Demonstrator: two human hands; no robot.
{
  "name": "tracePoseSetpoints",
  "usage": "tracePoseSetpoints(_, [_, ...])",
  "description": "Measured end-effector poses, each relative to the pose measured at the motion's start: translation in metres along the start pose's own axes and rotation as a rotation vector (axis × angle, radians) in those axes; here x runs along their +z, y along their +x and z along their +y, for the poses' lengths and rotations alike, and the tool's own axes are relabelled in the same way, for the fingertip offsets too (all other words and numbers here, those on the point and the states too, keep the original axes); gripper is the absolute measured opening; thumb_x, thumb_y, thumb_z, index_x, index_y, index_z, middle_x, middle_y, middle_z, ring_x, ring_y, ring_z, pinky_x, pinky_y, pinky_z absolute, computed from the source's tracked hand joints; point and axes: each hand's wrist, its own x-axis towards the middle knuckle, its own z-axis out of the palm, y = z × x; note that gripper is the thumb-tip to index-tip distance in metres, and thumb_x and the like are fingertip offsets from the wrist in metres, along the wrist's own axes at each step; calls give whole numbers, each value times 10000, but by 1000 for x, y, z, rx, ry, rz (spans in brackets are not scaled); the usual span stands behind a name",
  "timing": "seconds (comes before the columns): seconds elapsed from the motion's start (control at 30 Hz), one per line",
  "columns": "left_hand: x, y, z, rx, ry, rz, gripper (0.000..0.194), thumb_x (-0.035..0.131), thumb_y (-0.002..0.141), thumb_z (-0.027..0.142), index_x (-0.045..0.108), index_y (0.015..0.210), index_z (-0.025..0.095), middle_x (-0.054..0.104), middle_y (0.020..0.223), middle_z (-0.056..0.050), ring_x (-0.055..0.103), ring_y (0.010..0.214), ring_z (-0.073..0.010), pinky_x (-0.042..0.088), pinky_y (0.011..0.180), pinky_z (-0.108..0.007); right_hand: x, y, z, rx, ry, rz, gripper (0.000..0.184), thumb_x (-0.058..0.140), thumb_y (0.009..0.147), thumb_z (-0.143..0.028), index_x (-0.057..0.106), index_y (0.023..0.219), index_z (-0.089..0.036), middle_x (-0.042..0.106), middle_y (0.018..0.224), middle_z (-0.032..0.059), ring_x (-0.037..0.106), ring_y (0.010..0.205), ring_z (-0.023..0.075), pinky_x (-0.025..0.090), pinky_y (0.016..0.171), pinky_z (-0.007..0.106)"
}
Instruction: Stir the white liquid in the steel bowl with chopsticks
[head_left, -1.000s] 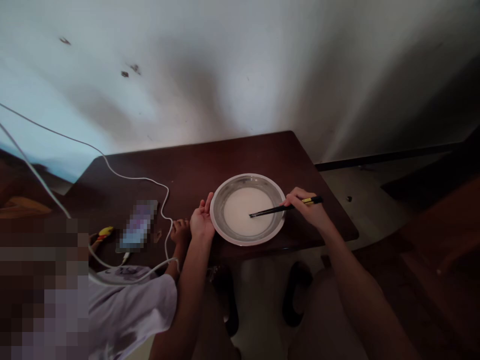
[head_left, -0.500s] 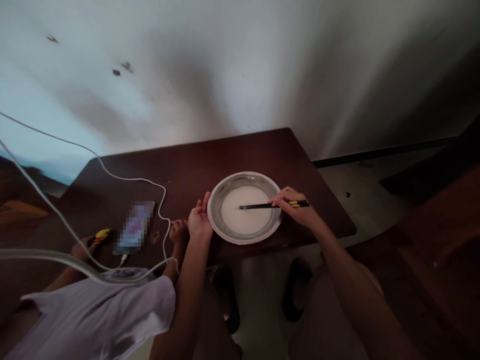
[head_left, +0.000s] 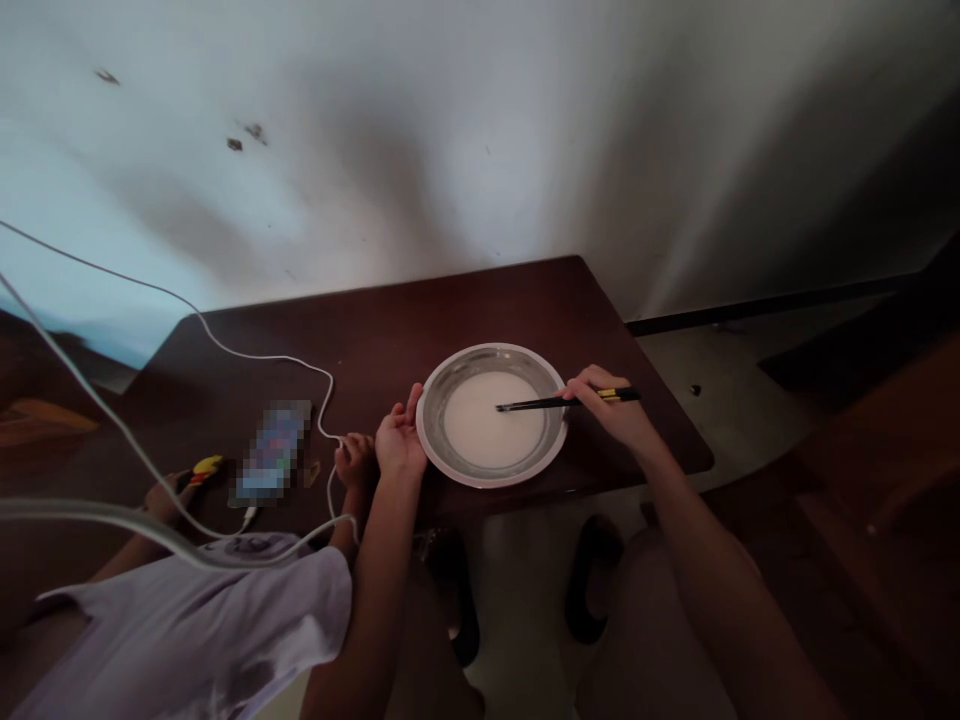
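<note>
A round metal basin (head_left: 551, 452) holding white liquid (head_left: 484, 432) sits on a dark wooden table (head_left: 420, 335) near its front edge. My left hand (head_left: 399, 442) rests against the basin's left rim, fingers stretched up and apart. My right hand (head_left: 613, 410) is closed on a pair of black chopsticks (head_left: 544, 403) with yellow bands near the top. Their tips lie in the white liquid near the basin's middle.
Another person in a white shirt (head_left: 202, 620) sits at my left, with one small hand (head_left: 352, 462) beside mine and the other on a yellow thing (head_left: 201, 468). A phone (head_left: 271, 450) and a white cable (head_left: 300, 370) lie on the table. A wall stands behind.
The chopstick tips have swept through the liquid, left and then back to the right. My right hand moved with them. My left hand stays on the rim.
</note>
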Motion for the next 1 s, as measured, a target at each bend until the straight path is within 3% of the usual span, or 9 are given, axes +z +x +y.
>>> tracePoseSetpoints(0.2, [0,0,-1,-5,9,-15,248,368,592,-63,420,670,166,683,848,-63,642,866,-164,492,806,-300,4,-1,-6,-38,20,-136,241,493,849,-299,634,667,-225,700,770,14,600,771,173,440,754,335])
tracePoseSetpoints(0.4, [1,1,-5,23,46,23,270,351,648,-89,429,697,164,675,812,-39,645,816,-128,491,800,-262,-1,-1,0,-6,-2,-12,239,484,859,-292,627,678,-227,689,771,12,598,767,175,440,739,330])
tracePoseSetpoints(0.57, [2,1,-8,47,65,36,267,377,675,-89,443,703,168,674,801,-18,644,783,-112,499,767,-239,1,-2,-1,-23,44,-125,222,502,849,-292,632,680,-230,693,773,9,597,785,172,446,748,322])
tracePoseSetpoints(0.77, [2,3,-9,52,87,24,264,407,710,-87,463,679,169,670,791,5,634,733,-86,498,726,-198,-4,-2,2,11,8,-3,231,491,853,-293,630,682,-227,689,764,14,600,764,174,442,741,332])
tracePoseSetpoints(0.93, [2,2,-9,70,95,9,251,455,712,-79,457,676,170,667,794,10,630,726,-90,499,724,-209,0,-3,-2,-7,50,-132,235,496,848,-307,628,672,-223,697,774,13,610,774,174,445,752,333])
tracePoseSetpoints(1.0, [2,2,-10,81,94,19,261,444,702,-89,457,680,171,667,783,10,630,740,-90,495,733,-208,0,-2,-3,-24,16,-112,216,504,844,-298,634,686,-226,699,796,15,602,799,178,440,760,334])
